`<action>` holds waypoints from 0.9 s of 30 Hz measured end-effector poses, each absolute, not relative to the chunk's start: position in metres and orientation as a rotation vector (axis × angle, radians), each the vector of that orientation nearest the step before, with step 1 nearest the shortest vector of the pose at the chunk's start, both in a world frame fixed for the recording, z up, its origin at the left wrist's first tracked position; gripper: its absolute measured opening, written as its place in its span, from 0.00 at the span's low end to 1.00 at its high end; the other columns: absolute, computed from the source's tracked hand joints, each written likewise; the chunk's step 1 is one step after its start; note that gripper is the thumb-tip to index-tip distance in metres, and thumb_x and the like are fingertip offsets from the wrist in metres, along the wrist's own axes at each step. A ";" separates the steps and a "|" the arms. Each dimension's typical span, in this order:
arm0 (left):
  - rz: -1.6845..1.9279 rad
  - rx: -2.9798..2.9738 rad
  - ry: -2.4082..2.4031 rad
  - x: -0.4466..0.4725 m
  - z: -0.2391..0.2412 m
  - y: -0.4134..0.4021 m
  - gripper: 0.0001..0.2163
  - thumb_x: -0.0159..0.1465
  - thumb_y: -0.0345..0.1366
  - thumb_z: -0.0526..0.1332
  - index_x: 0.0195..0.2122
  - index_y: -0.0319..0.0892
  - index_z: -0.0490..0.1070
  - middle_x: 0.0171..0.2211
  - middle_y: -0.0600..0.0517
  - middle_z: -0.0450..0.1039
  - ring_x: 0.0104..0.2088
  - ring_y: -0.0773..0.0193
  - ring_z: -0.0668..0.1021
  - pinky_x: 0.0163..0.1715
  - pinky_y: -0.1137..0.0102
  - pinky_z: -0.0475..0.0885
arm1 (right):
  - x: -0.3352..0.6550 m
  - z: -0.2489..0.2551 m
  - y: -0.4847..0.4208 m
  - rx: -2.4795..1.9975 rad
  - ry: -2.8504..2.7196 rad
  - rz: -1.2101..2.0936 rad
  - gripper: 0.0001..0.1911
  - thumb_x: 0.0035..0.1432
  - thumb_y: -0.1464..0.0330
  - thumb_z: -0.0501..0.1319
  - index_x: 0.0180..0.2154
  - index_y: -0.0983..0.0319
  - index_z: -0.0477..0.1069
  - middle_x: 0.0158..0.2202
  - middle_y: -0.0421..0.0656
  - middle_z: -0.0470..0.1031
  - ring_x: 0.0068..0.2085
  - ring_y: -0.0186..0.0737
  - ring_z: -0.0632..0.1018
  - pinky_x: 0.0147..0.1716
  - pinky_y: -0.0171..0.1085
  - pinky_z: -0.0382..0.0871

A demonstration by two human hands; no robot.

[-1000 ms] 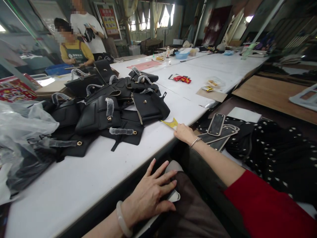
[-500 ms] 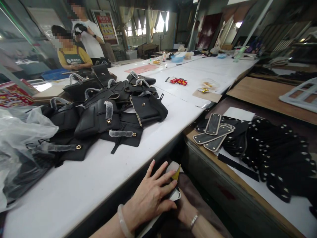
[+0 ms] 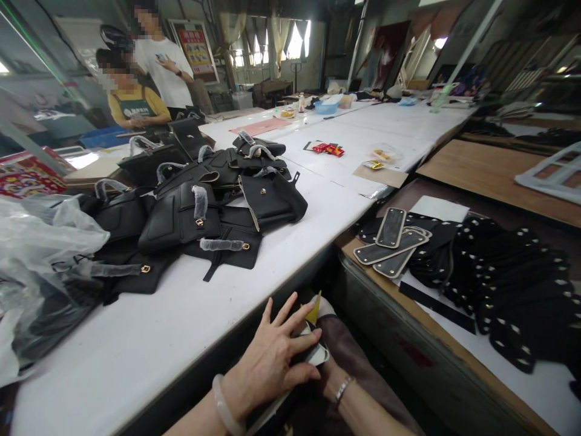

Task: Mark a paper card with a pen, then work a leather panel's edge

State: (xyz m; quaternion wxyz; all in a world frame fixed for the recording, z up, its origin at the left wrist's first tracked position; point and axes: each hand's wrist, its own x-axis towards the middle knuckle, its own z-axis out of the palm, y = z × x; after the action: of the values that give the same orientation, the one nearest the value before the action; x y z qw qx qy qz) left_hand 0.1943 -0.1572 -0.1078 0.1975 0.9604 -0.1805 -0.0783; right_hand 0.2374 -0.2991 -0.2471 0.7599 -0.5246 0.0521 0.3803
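My left hand (image 3: 272,360) lies flat with fingers spread on a dark flat piece with a white edge (image 3: 320,356), low by the front edge of the white table (image 3: 181,327). My right hand (image 3: 333,378) comes up from below, with a bracelet on the wrist. Its fingers are hidden behind my left hand. A small yellow pointed piece (image 3: 314,310) sticks up just past my left fingertips, where the right hand's fingers end, so that hand appears to hold it.
A pile of black handbags (image 3: 181,212) lies on the table. Clear plastic bags (image 3: 40,254) lie at the left. Oval dark panels (image 3: 390,242) and studded black pieces (image 3: 512,284) lie on the lower bench at the right. Two people (image 3: 131,100) are at the far left end.
My right hand picked the yellow piece off the table edge and drew it back down beside my left hand. The left hand stayed flat on the dark piece.
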 end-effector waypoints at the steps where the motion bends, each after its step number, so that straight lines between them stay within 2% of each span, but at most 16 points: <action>1: -0.212 2.688 -0.506 0.194 -0.109 -0.158 0.28 0.62 0.54 0.61 0.63 0.61 0.59 0.71 0.54 0.43 0.69 0.37 0.47 0.57 0.27 0.48 | 0.243 -0.244 -0.311 -1.214 0.126 0.821 0.24 0.45 0.46 0.64 0.32 0.59 0.74 0.27 0.44 0.77 0.31 0.46 0.77 0.32 0.44 0.69; 3: -0.186 2.682 -0.507 0.193 -0.110 -0.158 0.28 0.62 0.54 0.61 0.63 0.60 0.59 0.71 0.53 0.43 0.68 0.37 0.48 0.57 0.28 0.48 | 0.259 -0.234 -0.346 -1.372 0.142 0.799 0.22 0.42 0.55 0.70 0.37 0.59 0.73 0.25 0.40 0.75 0.24 0.40 0.73 0.26 0.39 0.65; 5: -0.175 2.674 -0.496 0.192 -0.110 -0.159 0.29 0.61 0.54 0.62 0.63 0.59 0.60 0.71 0.52 0.44 0.68 0.37 0.48 0.58 0.29 0.47 | 0.276 -0.215 -0.387 -1.504 0.142 0.764 0.27 0.41 0.59 0.71 0.45 0.58 0.70 0.22 0.34 0.73 0.18 0.34 0.68 0.20 0.35 0.59; 6: -0.182 2.671 -0.487 0.192 -0.109 -0.159 0.29 0.61 0.54 0.62 0.63 0.59 0.60 0.71 0.52 0.44 0.68 0.37 0.48 0.58 0.29 0.48 | 0.284 -0.202 -0.407 -1.546 0.132 0.763 0.28 0.42 0.58 0.71 0.45 0.59 0.69 0.21 0.33 0.72 0.18 0.33 0.68 0.20 0.34 0.59; 7: -0.197 2.668 -0.477 0.192 -0.108 -0.159 0.28 0.62 0.54 0.62 0.63 0.59 0.61 0.71 0.52 0.44 0.68 0.37 0.48 0.59 0.30 0.48 | 0.290 -0.187 -0.424 -1.601 0.105 0.789 0.26 0.42 0.57 0.71 0.41 0.61 0.69 0.21 0.35 0.72 0.19 0.33 0.70 0.20 0.34 0.61; 9: -0.246 2.658 -0.459 0.193 -0.104 -0.159 0.28 0.62 0.54 0.61 0.63 0.59 0.60 0.71 0.53 0.44 0.69 0.39 0.48 0.59 0.31 0.49 | 0.296 -0.156 -0.447 -1.794 -0.016 1.008 0.22 0.48 0.50 0.65 0.31 0.62 0.66 0.24 0.37 0.72 0.21 0.34 0.74 0.20 0.32 0.65; 13: -0.328 2.640 -0.453 0.195 -0.096 -0.158 0.28 0.62 0.52 0.62 0.63 0.60 0.59 0.71 0.53 0.42 0.69 0.41 0.47 0.60 0.35 0.52 | 0.286 -0.113 -0.444 -1.850 -0.162 1.443 0.18 0.55 0.53 0.59 0.37 0.61 0.63 0.26 0.38 0.74 0.18 0.30 0.74 0.15 0.26 0.63; 18: -0.341 2.653 -0.511 0.197 -0.093 -0.157 0.27 0.64 0.51 0.61 0.63 0.58 0.59 0.71 0.53 0.44 0.69 0.42 0.48 0.60 0.35 0.53 | 0.269 -0.118 -0.408 -1.834 -0.238 1.515 0.17 0.64 0.55 0.50 0.39 0.62 0.63 0.19 0.34 0.69 0.11 0.27 0.67 0.08 0.24 0.58; 22: -0.320 2.638 -0.537 0.199 -0.097 -0.156 0.25 0.65 0.52 0.58 0.62 0.56 0.62 0.70 0.52 0.45 0.69 0.43 0.49 0.60 0.39 0.58 | 0.263 -0.126 -0.400 -1.868 -0.194 1.473 0.17 0.65 0.55 0.50 0.40 0.62 0.65 0.19 0.34 0.68 0.10 0.26 0.65 0.06 0.22 0.54; 27: -0.269 2.590 -0.561 0.200 -0.103 -0.154 0.24 0.65 0.52 0.59 0.59 0.49 0.66 0.70 0.48 0.47 0.69 0.44 0.50 0.61 0.48 0.63 | 0.261 -0.123 -0.397 -1.887 -0.142 1.479 0.17 0.65 0.56 0.50 0.40 0.63 0.66 0.18 0.34 0.68 0.11 0.26 0.65 0.06 0.23 0.54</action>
State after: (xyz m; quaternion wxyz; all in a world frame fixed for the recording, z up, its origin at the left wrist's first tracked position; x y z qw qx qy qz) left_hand 0.2002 -0.1541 -0.1030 0.2366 0.9447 -0.2045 -0.0981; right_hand 0.2612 -0.3966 -0.1226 0.3616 -0.7326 -0.0552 0.5740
